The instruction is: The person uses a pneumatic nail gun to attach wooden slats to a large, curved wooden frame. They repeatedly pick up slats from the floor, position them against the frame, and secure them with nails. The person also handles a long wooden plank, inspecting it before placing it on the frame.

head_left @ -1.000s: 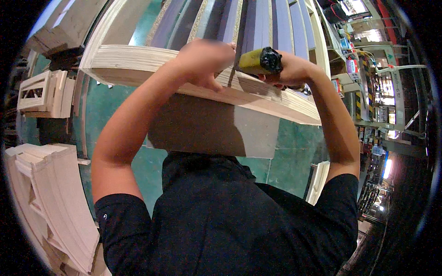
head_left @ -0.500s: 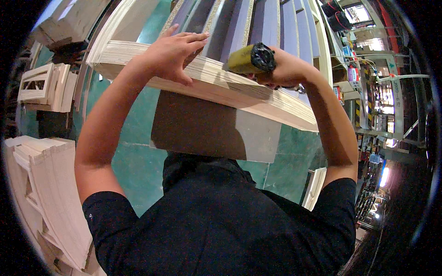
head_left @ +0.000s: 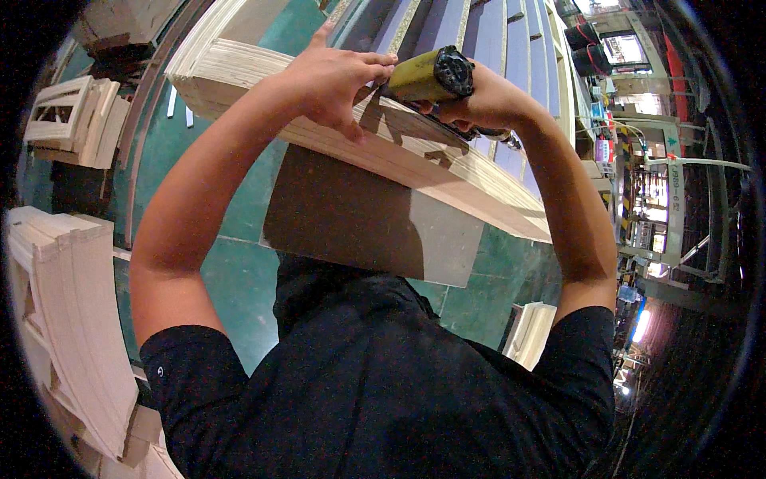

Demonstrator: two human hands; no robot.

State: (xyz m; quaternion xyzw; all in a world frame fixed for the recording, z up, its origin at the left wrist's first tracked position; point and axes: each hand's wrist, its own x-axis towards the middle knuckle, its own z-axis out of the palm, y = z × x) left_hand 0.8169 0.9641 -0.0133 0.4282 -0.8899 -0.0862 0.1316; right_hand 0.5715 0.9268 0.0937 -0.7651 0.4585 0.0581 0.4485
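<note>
My left hand (head_left: 331, 84) lies over the near edge of a stack of pale wooden frames (head_left: 239, 68), fingers spread and thumb down its front side. The hand holds nothing. In my right hand (head_left: 491, 100) is a yellow-green pneumatic nail gun (head_left: 419, 77) with a black end, gripped just above the stack's near edge. Its nose is hidden from view. Close to the fingertips of my left hand, the gun's body casts a shadow on the wood. Grey-purple slats (head_left: 439, 32) with pale edges run away from me inside the frames.
A brown board (head_left: 343, 207) lies below the stack's near side, over the green floor (head_left: 239, 263). More wooden frames (head_left: 80, 319) stand at the left, with a smaller pile (head_left: 68, 120) beyond. At the right are a pale wooden piece (head_left: 531, 331) and cluttered shelving (head_left: 602, 136).
My left hand has shifted right along the wood, closer to the nail gun. The gun has moved slightly up and left. The whole view has turned a little.
</note>
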